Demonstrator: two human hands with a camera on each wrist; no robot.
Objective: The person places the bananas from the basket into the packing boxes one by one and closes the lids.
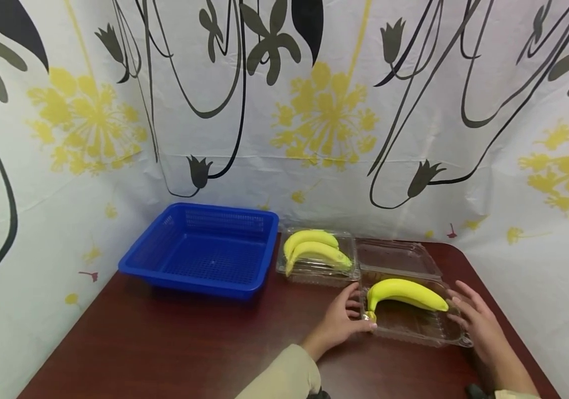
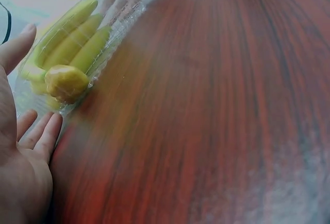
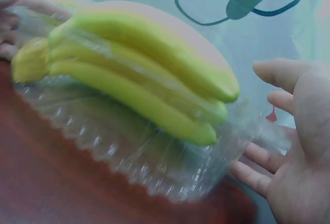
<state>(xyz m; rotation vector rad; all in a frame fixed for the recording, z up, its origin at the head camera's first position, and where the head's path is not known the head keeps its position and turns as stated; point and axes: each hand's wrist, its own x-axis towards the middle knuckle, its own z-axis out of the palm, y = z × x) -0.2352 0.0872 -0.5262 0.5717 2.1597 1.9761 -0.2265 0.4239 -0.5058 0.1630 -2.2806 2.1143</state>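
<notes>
A clear plastic clamshell box (image 1: 414,327) lies with its lid (image 1: 394,257) folded back, a yellow banana bunch (image 1: 406,292) in its base. In the right wrist view the bunch (image 3: 139,69) shows several fingers and a brown-yellow stem end. My left hand (image 1: 339,321) touches the box's left side, fingers spread, thumb at the near corner; the left wrist view shows this hand (image 2: 26,157) beside the stem end (image 2: 67,84). My right hand (image 1: 481,327) is at the box's right side with fingers extended; the right wrist view shows the hand (image 3: 304,147) against the plastic edge.
A blue plastic basket (image 1: 199,282) stands at the back left of the dark red table (image 1: 164,343). Between it and the open lid is another clear box (image 1: 289,271) with bananas (image 1: 316,252). A patterned cloth (image 1: 244,133) hangs behind and at both sides.
</notes>
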